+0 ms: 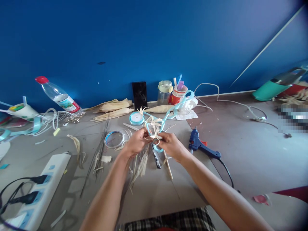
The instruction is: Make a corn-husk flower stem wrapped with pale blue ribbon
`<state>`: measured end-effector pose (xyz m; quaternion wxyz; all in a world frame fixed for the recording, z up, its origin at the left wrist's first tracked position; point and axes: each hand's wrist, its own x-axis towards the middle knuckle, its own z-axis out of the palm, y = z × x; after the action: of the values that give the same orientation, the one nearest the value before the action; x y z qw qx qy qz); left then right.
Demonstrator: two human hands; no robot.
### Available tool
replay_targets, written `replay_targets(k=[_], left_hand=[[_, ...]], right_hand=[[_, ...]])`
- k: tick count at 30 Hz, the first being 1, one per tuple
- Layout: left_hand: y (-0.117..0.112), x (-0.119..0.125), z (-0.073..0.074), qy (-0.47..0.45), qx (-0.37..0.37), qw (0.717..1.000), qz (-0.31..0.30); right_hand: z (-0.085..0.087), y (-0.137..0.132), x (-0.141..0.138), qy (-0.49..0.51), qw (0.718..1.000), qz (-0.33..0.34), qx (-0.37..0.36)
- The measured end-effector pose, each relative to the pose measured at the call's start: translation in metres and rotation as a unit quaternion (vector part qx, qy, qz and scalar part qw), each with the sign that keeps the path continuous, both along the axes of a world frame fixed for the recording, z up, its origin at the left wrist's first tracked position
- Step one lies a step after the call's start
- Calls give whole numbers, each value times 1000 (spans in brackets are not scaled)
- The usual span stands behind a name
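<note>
Both hands are working over the middle of the desk (187, 189), about midway between its back edge at the blue wall (149, 41) and its near edge. Left hand (138, 141): fingers curled, thumb and fingertips pinched on the husk piece (156, 121). Right hand (174, 146): likewise pinched on its right side; which strand each tip grips cannot be told. Piece is held between the hands, pale curled strips upward, light-blue ribbon (164, 122) beside and behind them. Handling, judged: very light; husk thin, dry, springy, apt to split if creased or pulled hard; ribbon limp and somewhat slippery. Best hold: gathered base, fingertip pressure only, leaving curled tips free. Glue gun (204, 147) lies to the right; ribbon spool (136, 118) lies toward the back edge.
</note>
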<state>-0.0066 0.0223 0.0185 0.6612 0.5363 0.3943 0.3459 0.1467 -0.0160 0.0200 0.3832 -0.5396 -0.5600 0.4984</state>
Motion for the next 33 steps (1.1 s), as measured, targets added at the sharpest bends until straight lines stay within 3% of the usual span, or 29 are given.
replay_targets(k=[5,9,12,16,18,21,26,30,33], left_hand=[[3,-1,-8,57,54,996,33],[2,-1,-7,65,51,996,35],[-1,0,-2,-1,19,999,33],[-3,2,0,-134,-37,990,-5],[-4,4,0,-160,-62,985,-23],[-4,8,-2,-168,-83,982,7],[-3,10,-7,-133,-75,987,42],[-2,7,-7,4,18,999,33],[-2,5,-6,89,99,991,28]], right_hand=[[-4,0,-7,4,1000,-22,-1],[0,0,-11,12,999,-37,-22],[4,1,-12,-2,999,-42,-31],[3,3,-7,83,995,-30,-38],[2,4,-5,112,993,-18,-33],[0,5,-2,109,993,-20,-30],[7,2,-2,8,999,-44,3],[11,-3,-4,-135,984,-71,94],[6,-4,-5,-213,960,-73,168]])
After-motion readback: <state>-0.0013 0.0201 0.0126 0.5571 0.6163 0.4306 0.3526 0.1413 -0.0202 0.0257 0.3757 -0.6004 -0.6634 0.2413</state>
